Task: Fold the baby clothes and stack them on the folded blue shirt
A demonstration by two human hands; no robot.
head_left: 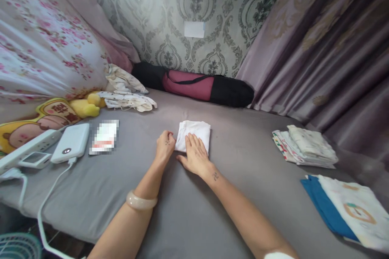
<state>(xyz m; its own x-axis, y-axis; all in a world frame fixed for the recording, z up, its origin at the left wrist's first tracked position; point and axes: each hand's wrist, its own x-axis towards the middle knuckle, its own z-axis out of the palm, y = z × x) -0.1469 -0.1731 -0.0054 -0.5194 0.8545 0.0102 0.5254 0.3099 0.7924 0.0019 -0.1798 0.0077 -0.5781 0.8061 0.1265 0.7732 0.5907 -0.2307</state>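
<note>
Cloth [194, 127] lies folded in front of the bag [188, 85], contents hidden — right hand [197, 158] spread flat on the cloth, left hand [165, 145] curled at its edge — holding or not, I can't tell.

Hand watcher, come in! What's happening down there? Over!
Right hand flat on folded white cloth square. Left hand curled by its left edge. Nothing seen blocking.

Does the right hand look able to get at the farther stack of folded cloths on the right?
Probably yes: the right hand rests on the folded white cloth, and nothing visible stands between it and the farther stack of folded cloths, though that may mean a sideways stretch.
</note>
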